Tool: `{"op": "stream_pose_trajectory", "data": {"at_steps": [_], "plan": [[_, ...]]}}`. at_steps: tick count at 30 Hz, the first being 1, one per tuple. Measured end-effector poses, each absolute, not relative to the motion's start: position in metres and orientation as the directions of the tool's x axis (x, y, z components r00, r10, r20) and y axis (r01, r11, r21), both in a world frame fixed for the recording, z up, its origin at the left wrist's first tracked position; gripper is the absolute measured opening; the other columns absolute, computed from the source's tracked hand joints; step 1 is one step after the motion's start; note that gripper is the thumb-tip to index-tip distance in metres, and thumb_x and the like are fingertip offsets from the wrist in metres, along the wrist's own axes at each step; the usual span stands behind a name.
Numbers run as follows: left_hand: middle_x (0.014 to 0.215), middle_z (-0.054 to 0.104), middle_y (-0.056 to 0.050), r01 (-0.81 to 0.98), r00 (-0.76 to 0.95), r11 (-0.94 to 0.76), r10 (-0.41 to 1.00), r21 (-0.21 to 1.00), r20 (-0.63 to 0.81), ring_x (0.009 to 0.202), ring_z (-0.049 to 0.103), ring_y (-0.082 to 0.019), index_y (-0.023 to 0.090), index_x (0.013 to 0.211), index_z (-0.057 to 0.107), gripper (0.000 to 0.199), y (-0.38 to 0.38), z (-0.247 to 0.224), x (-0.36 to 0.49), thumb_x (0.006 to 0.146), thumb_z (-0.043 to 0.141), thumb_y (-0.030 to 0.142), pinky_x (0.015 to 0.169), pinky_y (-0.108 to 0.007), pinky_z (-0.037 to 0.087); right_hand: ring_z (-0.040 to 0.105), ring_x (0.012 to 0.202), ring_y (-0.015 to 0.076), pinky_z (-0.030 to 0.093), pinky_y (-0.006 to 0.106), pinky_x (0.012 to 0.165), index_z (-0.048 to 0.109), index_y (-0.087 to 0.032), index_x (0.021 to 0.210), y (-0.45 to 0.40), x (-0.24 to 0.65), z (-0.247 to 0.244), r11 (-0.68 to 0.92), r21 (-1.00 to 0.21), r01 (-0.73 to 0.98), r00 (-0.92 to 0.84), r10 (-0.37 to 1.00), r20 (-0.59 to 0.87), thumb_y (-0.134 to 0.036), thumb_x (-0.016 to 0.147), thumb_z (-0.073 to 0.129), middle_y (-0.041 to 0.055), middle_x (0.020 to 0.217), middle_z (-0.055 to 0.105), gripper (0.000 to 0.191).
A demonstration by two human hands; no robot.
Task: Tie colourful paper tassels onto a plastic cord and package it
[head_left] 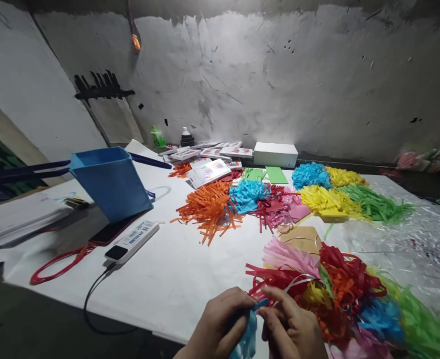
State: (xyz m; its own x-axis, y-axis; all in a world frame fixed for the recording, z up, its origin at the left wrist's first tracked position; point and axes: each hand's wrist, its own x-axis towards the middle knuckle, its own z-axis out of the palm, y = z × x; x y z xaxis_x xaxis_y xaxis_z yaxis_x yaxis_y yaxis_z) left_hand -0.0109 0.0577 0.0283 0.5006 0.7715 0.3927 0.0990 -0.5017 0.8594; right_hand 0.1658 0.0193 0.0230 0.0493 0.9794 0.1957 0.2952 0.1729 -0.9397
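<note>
"Two bare hands come first, with a blue fringed piece (248,339) between them. What is each doing?"

"Left hand (223,319): fingers closed around it. Right hand (295,329): fingers bent narrowly at its narrow top. Whether they pinch that tip or something thin beside it, I can't tell."

"Where is it, exactly?"

"At the near edge of the white surface (178,279), just left of a mixed heap of fringe (339,279) in red, pink, orange, yellow, blue and green."

"How far along does it all look?"

"Well along, I'd judge, in the cutting: strips everywhere. Farther back lie separate piles, orange (205,204), blue (250,194), yellow (328,199) and green (380,202) among them. The held piece seems gathered at its top, but I can't see it fastened. Nor can I tell which of the others are tied."

"And its look?"

"Light blue, thin, papery; slightly shiny folds hang below a tight, twisted-looking tip. Fingers hide much of it."

"Anything behind the piles?"

"Printed packets (210,172) and a white box (275,154), near the wall."
</note>
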Motion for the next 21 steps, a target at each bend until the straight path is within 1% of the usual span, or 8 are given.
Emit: {"op": "stream_pose_trajectory", "data": {"at_steps": [2, 4, 8, 11, 14, 17, 19, 21], "plan": [[0.092, 0.071, -0.009, 0.097, 0.514, -0.539, 0.747, 0.836, 0.422, 0.085, 0.065, -0.02, 0.022, 0.108, 0.067, 0.023, 0.057, 0.027, -0.011, 0.094, 0.05, 0.014, 0.077, -0.027, 0.049, 0.052, 0.034, 0.0086, 0.038, 0.017, 0.039, 0.065, -0.019, 0.11, 0.02, 0.165, 0.025, 0.07, -0.986, 0.152, 0.028, 0.997, 0.076, -0.06, 0.094, 0.05, -0.0037, 0.055, 0.063, 0.046], [0.097, 0.071, -0.01, 0.096, 0.51, -0.507, 0.764, 0.857, 0.395, 0.092, 0.065, -0.021, 0.022, 0.108, 0.068, 0.022, 0.057, 0.03, -0.01, 0.095, 0.051, 0.017, 0.082, -0.029, 0.05, 0.051, 0.034, 0.007, 0.034, 0.016, 0.037, 0.065, -0.019, 0.095, 0.02, 0.163, 0.026, 0.03, -0.996, 0.085, -0.011, 1.0, 0.029, -0.061, 0.094, 0.05, -0.0029, 0.056, 0.061, 0.045], [0.102, 0.068, -0.011, 0.068, 0.42, -0.379, 0.85, 0.923, 0.318, 0.098, 0.064, -0.023, 0.021, 0.099, 0.071, 0.016, 0.055, 0.037, -0.003, 0.096, 0.056, 0.027, 0.087, -0.032, 0.049, 0.049, 0.038, 0.0066, 0.034, 0.015, 0.038, 0.063, -0.02, 0.081, 0.021, 0.155, 0.018, 0.178, -0.955, 0.238, -0.038, 0.984, 0.174, -0.051, 0.097, 0.049, -0.0035, 0.053, 0.058, 0.038], [0.082, 0.065, -0.006, 0.094, 0.351, -0.426, 0.86, 0.9, 0.37, 0.083, 0.061, -0.019, 0.019, 0.08, 0.067, 0.022, 0.062, 0.037, -0.005, 0.097, 0.056, 0.029, 0.077, -0.028, 0.048, 0.057, 0.047, 0.0092, 0.041, 0.016, 0.046, 0.064, -0.021, 0.085, 0.027, 0.162, 0.01, 0.393, -0.815, 0.426, -0.107, 0.916, 0.386, -0.04, 0.1, 0.047, -0.0024, 0.059, 0.061, 0.03], [0.081, 0.061, -0.003, 0.139, 0.076, -0.441, 0.897, 0.886, 0.435, 0.08, 0.058, -0.017, 0.019, 0.081, 0.062, 0.021, 0.085, 0.036, -0.023, 0.098, 0.054, 0.03, 0.075, -0.026, 0.045, 0.067, 0.061, 0.0125, 0.051, 0.018, 0.061, 0.066, -0.022, 0.092, 0.038, 0.195, 0.004, 0.536, -0.552, 0.639, -0.218, 0.814, 0.538, -0.033, 0.102, 0.042, 0.0001, 0.069, 0.067, 0.028], [0.083, 0.059, 0.0, 0.166, -0.265, -0.4, 0.862, 0.901, 0.432, 0.081, 0.056, -0.016, 0.021, 0.085, 0.06, 0.017, 0.11, 0.042, -0.042, 0.097, 0.055, 0.031, 0.075, -0.024, 0.045, 0.073, 0.067, 0.0158, 0.054, 0.02, 0.052, 0.07, -0.026, 0.096, 0.049, 0.235, 0.004, 0.409, -0.235, 0.882, -0.199, 0.775, 0.6, -0.037, 0.102, 0.039, 0.0056, 0.089, 0.072, 0.034], [0.083, 0.06, -0.001, 0.214, -0.279, -0.439, 0.829, 0.873, 0.485, 0.081, 0.057, -0.017, 0.02, 0.085, 0.061, 0.015, 0.117, 0.049, -0.042, 0.096, 0.056, 0.029, 0.076, -0.024, 0.045, 0.075, 0.076, 0.0208, 0.056, 0.024, 0.047, 0.07, -0.026, 0.109, 0.055, 0.241, 0.005, 0.282, -0.153, 0.947, -0.106, 0.725, 0.68, -0.042, 0.1, 0.043, 0.0109, 0.11, 0.072, 0.033], [0.081, 0.063, -0.002, 0.256, -0.073, -0.53, 0.823, 0.808, 0.563, 0.079, 0.059, -0.017, 0.019, 0.082, 0.062, 0.016, 0.114, 0.053, -0.029, 0.096, 0.056, 0.025, 0.075, -0.025, 0.047, 0.075, 0.09, 0.0246, 0.061, 0.027, 0.06, 0.065, -0.024, 0.125, 0.061, 0.225, 0.006, 0.353, -0.23, 0.907, -0.07, 0.664, 0.745, -0.044, 0.099, 0.048, 0.0126, 0.119, 0.07, 0.037]]}}
